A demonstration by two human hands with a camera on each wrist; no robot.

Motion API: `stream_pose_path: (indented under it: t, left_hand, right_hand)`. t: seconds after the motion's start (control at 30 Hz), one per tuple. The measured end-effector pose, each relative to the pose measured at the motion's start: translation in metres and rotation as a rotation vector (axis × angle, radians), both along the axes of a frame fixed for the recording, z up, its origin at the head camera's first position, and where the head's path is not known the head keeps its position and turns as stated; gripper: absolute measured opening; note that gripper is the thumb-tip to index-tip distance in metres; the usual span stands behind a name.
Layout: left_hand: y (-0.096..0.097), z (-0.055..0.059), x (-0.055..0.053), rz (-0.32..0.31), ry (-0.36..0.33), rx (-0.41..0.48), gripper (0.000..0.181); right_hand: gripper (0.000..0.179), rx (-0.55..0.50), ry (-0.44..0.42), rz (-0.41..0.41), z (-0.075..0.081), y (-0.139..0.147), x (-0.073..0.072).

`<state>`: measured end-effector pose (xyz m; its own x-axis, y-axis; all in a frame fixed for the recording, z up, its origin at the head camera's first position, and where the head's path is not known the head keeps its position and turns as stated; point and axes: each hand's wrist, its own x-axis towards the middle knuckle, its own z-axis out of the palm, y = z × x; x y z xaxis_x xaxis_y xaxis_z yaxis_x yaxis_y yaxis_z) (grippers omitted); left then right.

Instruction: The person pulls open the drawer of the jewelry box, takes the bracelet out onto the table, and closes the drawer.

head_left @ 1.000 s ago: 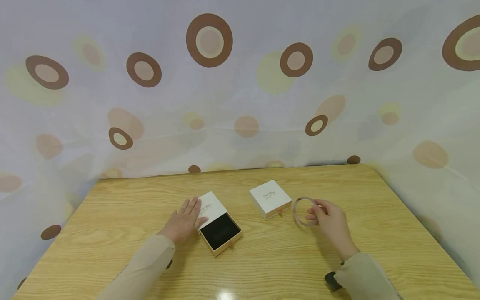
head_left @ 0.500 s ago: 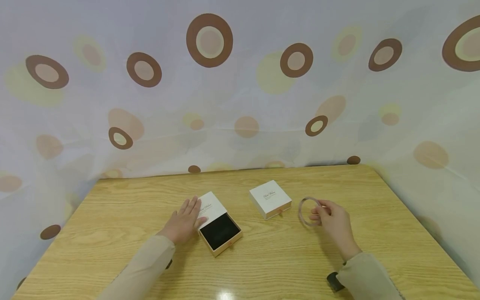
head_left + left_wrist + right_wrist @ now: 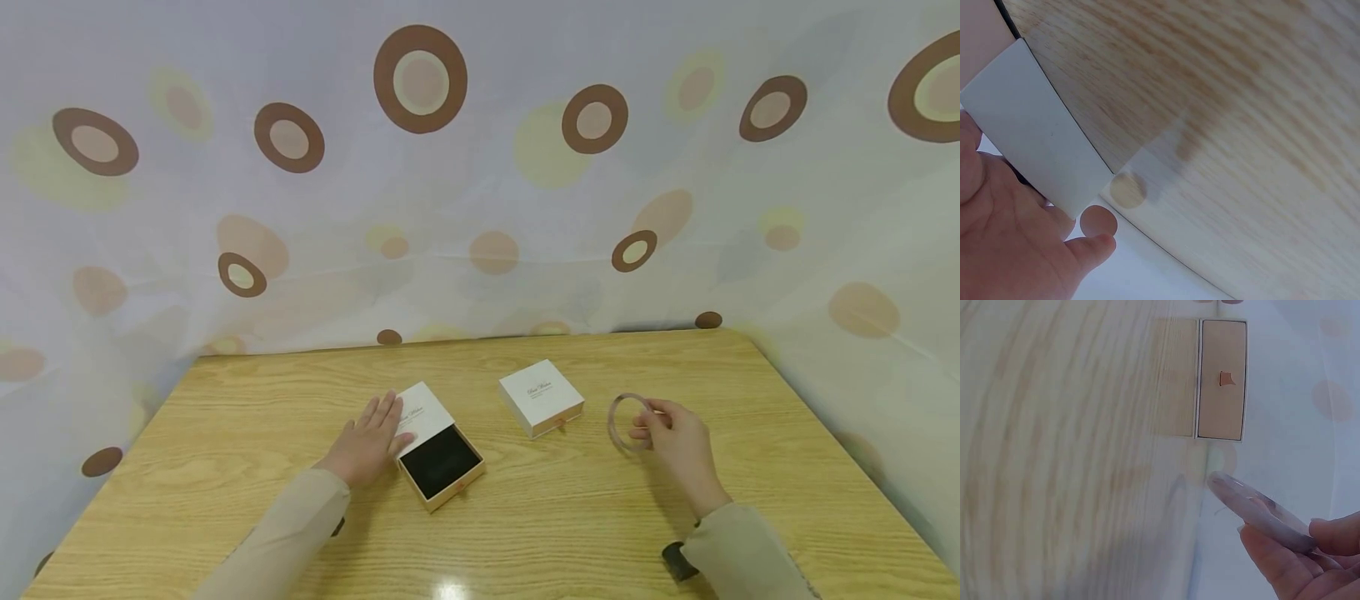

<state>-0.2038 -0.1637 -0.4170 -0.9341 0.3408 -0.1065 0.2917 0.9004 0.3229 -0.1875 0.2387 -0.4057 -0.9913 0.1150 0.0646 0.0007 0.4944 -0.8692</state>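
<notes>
On the left, a white drawer-style gift box [image 3: 431, 408] has its drawer pulled partway out toward the front, with a black lining [image 3: 441, 463] inside. My left hand [image 3: 366, 442] rests on its white sleeve, fingers extended and thumb lying on top; the left wrist view shows the sleeve's white side [image 3: 1038, 131] against the hand. My right hand [image 3: 681, 450] pinches a pale, translucent bangle [image 3: 612, 422] between thumb and fingers, tilted above the table. Left of the bangle sits a second white gift box [image 3: 542, 394], its drawer pushed in, with a small ribbon tab [image 3: 1227, 379] on the front.
Both boxes stand on a wood-grain table [image 3: 525, 533]. Behind it and along the sides hangs a pale cloth [image 3: 465, 192] with brown and yellow circles. A dark band [image 3: 678, 562] shows at the right wrist.
My right hand has shifted a little to the right with the bangle, away from the second box. The left hand and both boxes have stayed put.
</notes>
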Motion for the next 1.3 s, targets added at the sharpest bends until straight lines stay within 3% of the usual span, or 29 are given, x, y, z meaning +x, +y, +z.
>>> stream_pose_path:
  t: [0.63,1.0,1.3]
  left_hand:
    - [0.001,0.001,0.0,-0.008,0.004,0.011,0.064]
    - [0.0,0.001,0.001,0.0,-0.008,0.02,0.064]
    - [0.001,0.003,0.002,0.006,-0.01,0.016,0.064]
  right_hand:
    - [0.036,0.003,-0.055,0.012,-0.003,0.015,-0.008]
    - [0.03,0.094,-0.05,0.025,-0.004,0.03,-0.012]
    - [0.029,0.233,-0.045,0.041,-0.003,0.045,-0.016]
